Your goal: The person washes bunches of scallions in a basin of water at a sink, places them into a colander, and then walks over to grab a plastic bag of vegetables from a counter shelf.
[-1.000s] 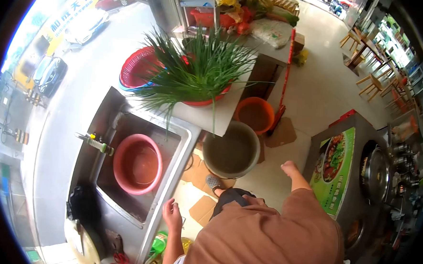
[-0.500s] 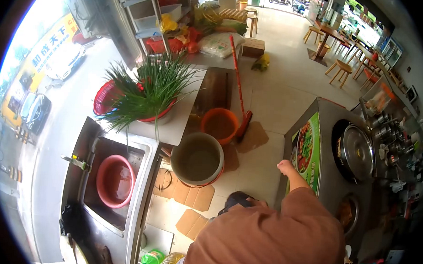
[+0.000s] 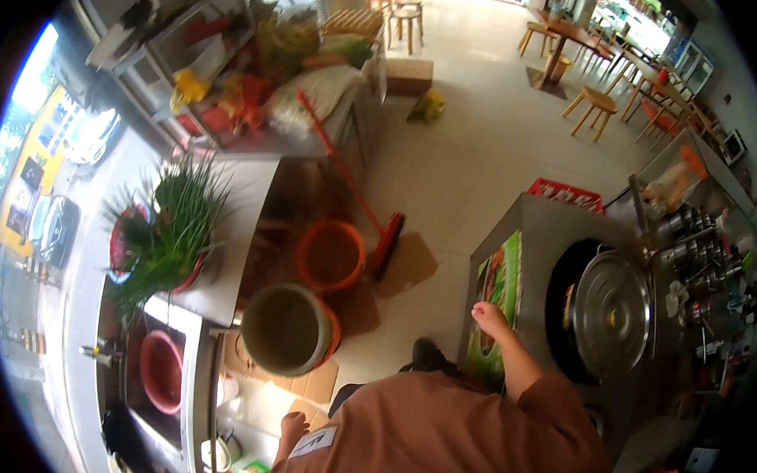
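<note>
My right hand (image 3: 489,318) is curled into a loose fist with nothing visible in it. It hangs in front of the green food picture (image 3: 497,298) on the side of the steel stove counter (image 3: 559,213). At the lower middle, my left hand (image 3: 295,424) is down by my side with its fingers curled and no object showing in it. Nearest to it are the sink counter (image 3: 202,381) and the cardboard (image 3: 315,379) on the floor. A large grey bucket (image 3: 284,330) stands ahead of that hand.
An orange basin (image 3: 331,255) and a red broom (image 3: 386,245) are on the floor ahead. Green chives (image 3: 178,217) lie on the left table, and a pink basin (image 3: 161,371) sits in the sink. A lidded wok (image 3: 610,317) rests on the stove. Wooden stools (image 3: 593,102) stand farther off.
My view has turned and shifted forward, so the bucket, sink and stove lie farther left in view. My left hand has come into clear view. My right hand remains beside the stove.
</note>
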{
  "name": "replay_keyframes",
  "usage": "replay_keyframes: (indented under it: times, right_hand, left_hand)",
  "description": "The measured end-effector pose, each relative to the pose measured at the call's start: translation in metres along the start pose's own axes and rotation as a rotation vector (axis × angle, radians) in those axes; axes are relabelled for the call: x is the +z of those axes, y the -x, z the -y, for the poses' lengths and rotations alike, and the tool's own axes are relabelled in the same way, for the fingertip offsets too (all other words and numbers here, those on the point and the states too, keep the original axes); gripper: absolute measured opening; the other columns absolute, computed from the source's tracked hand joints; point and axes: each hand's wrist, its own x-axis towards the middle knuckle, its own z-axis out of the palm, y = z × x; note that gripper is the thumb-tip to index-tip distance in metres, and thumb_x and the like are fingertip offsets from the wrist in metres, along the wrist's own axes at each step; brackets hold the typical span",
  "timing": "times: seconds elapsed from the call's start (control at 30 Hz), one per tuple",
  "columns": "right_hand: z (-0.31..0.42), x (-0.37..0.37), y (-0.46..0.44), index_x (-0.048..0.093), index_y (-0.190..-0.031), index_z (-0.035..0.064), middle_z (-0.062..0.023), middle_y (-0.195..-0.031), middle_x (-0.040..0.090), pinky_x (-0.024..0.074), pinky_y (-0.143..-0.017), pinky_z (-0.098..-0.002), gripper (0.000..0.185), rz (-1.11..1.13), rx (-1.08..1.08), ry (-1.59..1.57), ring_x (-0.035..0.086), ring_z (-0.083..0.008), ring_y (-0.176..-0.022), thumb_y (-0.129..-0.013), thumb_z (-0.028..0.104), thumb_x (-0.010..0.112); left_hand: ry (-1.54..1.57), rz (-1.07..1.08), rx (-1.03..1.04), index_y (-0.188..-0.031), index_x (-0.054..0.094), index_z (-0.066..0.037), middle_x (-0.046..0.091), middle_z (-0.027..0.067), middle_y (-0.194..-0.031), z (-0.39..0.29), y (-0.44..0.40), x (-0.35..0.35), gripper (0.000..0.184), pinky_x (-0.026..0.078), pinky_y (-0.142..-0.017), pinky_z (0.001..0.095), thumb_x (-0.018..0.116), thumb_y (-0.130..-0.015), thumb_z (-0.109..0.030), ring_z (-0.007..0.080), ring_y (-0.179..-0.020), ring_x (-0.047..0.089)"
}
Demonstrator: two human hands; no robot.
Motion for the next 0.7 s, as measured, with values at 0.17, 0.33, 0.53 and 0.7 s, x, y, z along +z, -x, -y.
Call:
replay_keyframes:
  times: [0.17,0.33,0.53,0.7]
  right_hand:
    - [0.018,-0.073,-0.064,0.064,-0.107,0.0028,-0.0127,-0.098,0.069,0.0501,-0.08,-0.0345,0.029,-0.045,0.017,-0.1,0.066,-0.0249,-0.09,-0.089,0.024,0.06]
    - [0.024,-0.073,-0.125,0.062,-0.11,-0.0007,-0.006,-0.083,0.065,0.05,-0.07,-0.0276,0.027,-0.087,-0.031,-0.315,0.062,-0.0136,-0.074,-0.088,0.016,0.06]
    - [0.014,-0.091,-0.195,0.064,-0.107,-0.0001,-0.0064,-0.082,0.065,0.0505,-0.071,-0.0281,0.027,0.139,0.02,-0.391,0.062,-0.0132,-0.074,-0.086,0.017,0.062]
    - [0.022,-0.154,-0.3,0.066,-0.099,0.0022,-0.0107,-0.083,0.067,0.0506,-0.073,-0.0336,0.026,-0.057,0.126,-0.045,0.064,-0.0179,-0.08,-0.086,0.024,0.061]
  left_hand:
    - [-0.275,0.003,0.57,-0.11,0.065,0.002,0.069,0.0157,-0.092,-0.143,-0.074,0.104,0.036,0.051,-0.076,0.0313,0.062,-0.085,-0.024,0.0234,-0.082,0.067]
    - [-0.382,0.113,0.589,-0.108,0.066,0.0,0.069,0.0189,-0.096,-0.26,-0.074,0.142,0.036,0.05,-0.082,0.0352,0.062,-0.086,-0.029,0.0283,-0.093,0.067]
    - [-0.704,0.118,0.284,-0.103,0.067,-0.002,0.067,0.0162,-0.091,-0.266,-0.176,0.142,0.03,0.052,-0.074,0.0363,0.06,-0.086,-0.025,0.0269,-0.086,0.066]
    - [-0.644,0.149,0.059,-0.103,0.067,-0.003,0.065,0.0111,-0.083,-0.344,-0.228,0.142,0.026,0.052,-0.065,0.0342,0.058,-0.087,-0.021,0.022,-0.076,0.065]
